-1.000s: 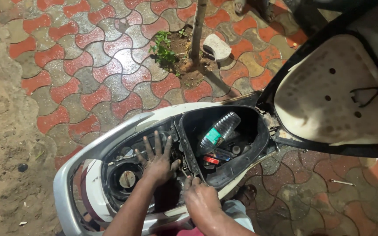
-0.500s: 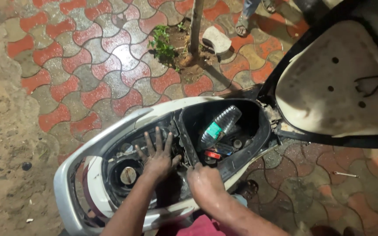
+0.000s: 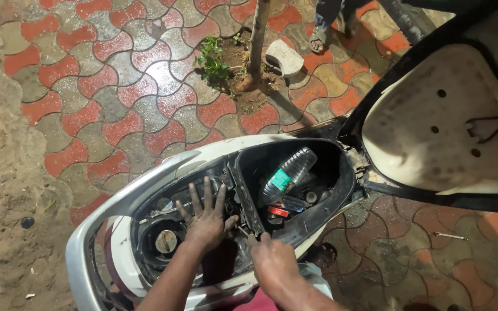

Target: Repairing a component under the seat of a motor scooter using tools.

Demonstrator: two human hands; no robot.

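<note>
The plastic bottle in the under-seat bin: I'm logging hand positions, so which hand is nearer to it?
Right. The right hand sits at the bin's near edge, just below the plastic bottle; the left hand lies spread farther left, over the open engine bay.

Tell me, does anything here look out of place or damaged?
Yes. A plastic bottle lies tilted among loose small items in the scooter's open storage tub. The raised seat has a stained, worn underside. The left hand lies spread on the exposed parts beside the tub, the right hand at its edge.

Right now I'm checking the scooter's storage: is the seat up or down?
Up. The seat is swung open with its pale underside showing, and the storage tub lies exposed with a plastic bottle inside.
</note>
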